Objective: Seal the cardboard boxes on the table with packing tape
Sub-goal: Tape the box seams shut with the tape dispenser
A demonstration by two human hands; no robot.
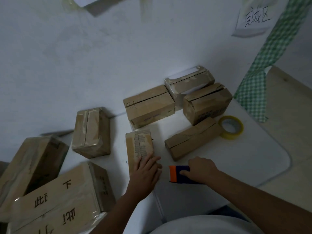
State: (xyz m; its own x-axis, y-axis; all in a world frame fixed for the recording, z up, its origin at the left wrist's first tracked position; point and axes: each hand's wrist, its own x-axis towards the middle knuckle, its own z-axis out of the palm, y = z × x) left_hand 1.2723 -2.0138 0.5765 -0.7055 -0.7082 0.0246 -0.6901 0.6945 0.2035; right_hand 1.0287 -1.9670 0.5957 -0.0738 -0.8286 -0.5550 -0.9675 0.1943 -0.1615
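Left hand (146,168) flat on small box (139,146); right hand (201,169) grips cutter (179,174) (rear hidden).

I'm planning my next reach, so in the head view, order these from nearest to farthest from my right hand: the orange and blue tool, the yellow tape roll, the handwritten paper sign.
From the right hand:
1. Orange and blue tool: gripped in that hand.
2. Yellow tape roll: beyond it, slightly right, beside a long box.
3. Handwritten paper sign: far top right.

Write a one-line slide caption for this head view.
Left hand steadies a box; right hand grips a cutter; tape roll lies nearby.
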